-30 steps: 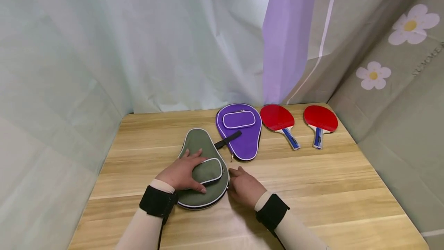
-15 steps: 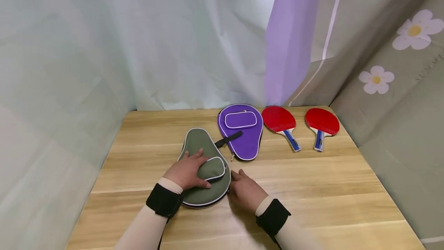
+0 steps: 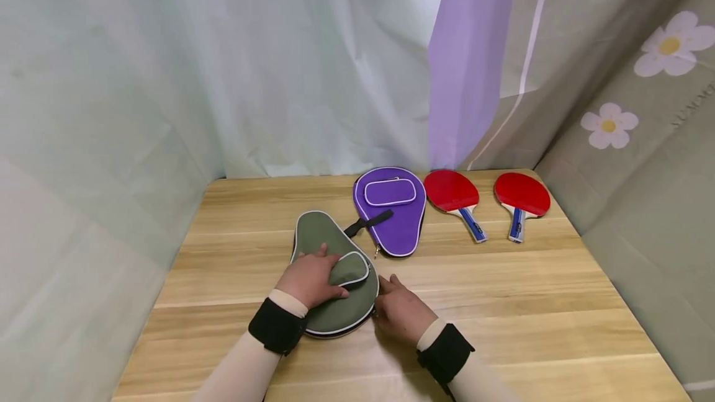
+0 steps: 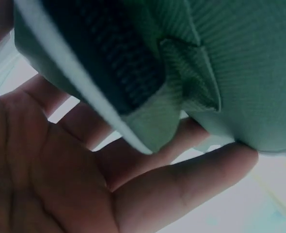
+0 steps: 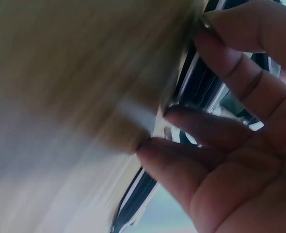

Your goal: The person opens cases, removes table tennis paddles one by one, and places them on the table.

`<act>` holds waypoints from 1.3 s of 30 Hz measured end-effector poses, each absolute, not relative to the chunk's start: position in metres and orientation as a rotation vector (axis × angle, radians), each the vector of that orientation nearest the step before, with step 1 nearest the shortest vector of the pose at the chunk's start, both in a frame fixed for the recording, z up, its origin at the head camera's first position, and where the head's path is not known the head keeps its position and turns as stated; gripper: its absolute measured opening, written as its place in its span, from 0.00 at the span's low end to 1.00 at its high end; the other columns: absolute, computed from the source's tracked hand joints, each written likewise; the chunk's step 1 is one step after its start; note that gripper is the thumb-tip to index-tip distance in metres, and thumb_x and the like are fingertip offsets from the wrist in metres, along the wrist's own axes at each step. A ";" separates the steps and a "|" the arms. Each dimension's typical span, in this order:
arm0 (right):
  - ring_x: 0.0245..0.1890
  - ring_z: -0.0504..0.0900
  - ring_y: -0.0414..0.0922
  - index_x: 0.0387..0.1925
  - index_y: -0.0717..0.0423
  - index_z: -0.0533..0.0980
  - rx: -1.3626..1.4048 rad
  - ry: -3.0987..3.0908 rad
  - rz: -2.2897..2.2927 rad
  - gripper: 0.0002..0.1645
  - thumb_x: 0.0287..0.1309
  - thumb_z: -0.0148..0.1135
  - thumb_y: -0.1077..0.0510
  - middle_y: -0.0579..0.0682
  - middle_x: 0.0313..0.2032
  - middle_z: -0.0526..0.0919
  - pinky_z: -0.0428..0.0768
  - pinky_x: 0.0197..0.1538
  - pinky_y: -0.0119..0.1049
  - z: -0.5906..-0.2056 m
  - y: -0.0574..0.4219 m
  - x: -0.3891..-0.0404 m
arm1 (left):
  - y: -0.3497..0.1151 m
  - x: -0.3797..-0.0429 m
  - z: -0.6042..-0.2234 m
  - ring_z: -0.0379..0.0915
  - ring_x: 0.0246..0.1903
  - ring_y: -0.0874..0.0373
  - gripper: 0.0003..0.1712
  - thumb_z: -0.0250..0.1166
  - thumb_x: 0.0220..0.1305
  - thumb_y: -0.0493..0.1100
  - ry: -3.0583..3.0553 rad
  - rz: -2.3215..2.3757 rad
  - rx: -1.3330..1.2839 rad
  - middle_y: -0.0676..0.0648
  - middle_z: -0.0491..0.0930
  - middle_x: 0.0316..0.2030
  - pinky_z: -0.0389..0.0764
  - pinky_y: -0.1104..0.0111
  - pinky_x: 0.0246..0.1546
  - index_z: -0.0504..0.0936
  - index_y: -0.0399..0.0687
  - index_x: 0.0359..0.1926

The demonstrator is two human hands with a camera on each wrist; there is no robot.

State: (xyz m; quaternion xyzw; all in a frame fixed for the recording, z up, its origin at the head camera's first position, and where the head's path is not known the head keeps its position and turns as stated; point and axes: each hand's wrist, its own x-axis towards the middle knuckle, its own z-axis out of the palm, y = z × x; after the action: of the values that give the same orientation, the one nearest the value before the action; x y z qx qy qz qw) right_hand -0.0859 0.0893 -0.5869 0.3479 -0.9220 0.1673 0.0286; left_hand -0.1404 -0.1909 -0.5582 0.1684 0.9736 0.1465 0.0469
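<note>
In the head view an olive-green paddle case point(image 3: 347, 312) with white piping lies on the table, its narrow end pointing away. My left hand point(image 3: 310, 279) rests over it, fingers spread across the small zipped pocket point(image 3: 354, 270) and thumb along the pocket's near side. The left wrist view shows these fingers point(image 4: 182, 187) fairly straight against the green fabric. At the case's right edge is my right hand point(image 3: 403, 308). Its thumb and a finger pinch a small metallic zipper pull point(image 5: 207, 23), mostly hidden, beside the dark zip band point(image 5: 201, 82).
A purple paddle case point(image 3: 399, 223) lies just behind, with a black strap point(image 3: 357, 227) reaching over it from the green case. Two red table tennis paddles point(image 3: 451, 190) lie at the back right, handles toward me. Curtains point(image 3: 313, 79) enclose the wooden table point(image 3: 240, 241).
The green case has turned slightly, its wide near end swinging to the right, with both hands moving along with it. The pocket looks more squeezed under my left hand. The head view has shifted a little.
</note>
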 end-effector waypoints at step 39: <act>0.79 0.73 0.81 0.21 0.37 0.80 0.952 -3.063 0.865 0.17 0.59 0.79 0.57 0.80 0.77 0.73 0.75 0.81 0.72 -0.555 0.105 -0.072 | -0.206 -0.122 -0.443 0.41 0.90 0.19 0.72 0.97 0.38 0.56 2.623 0.506 0.582 0.36 0.57 0.91 0.52 0.14 0.79 0.73 0.57 0.86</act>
State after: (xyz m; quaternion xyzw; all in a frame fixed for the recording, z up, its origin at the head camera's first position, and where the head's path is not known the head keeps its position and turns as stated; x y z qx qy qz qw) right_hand -0.0721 0.1052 -0.5546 0.2855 -0.9182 0.2593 -0.0901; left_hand -0.1222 -0.2063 -0.4427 0.2086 0.9395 0.1813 0.2023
